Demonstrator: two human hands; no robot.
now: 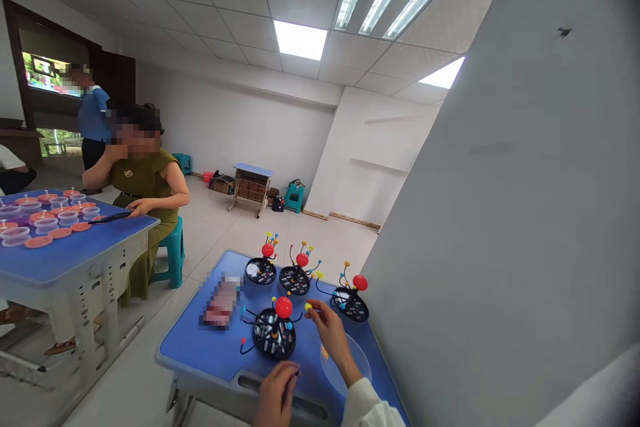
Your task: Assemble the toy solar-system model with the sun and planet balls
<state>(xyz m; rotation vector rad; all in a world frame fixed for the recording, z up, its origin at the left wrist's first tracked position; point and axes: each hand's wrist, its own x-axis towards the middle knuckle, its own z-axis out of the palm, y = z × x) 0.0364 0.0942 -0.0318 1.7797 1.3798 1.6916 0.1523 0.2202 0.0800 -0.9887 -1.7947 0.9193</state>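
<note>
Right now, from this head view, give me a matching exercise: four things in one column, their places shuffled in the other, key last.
Things
1. Yellow ball
2. Round clear plastic container
3. Small blue-topped desk
4. Seated person in green

Places
A. On a teal stool
B. Partly hidden by the right wrist
C. Near the far wall
D. In the right hand's grip

Pairs: 1-D, 2-B, 3-C, 4-A

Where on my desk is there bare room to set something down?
Mainly the desk's near left corner, between its edges, the blurred item and the nearest model. A thin strip runs right of the bowl. It's crowded at the far side, with three models, and where your right hand reaches between nearest model and bowl.
</note>
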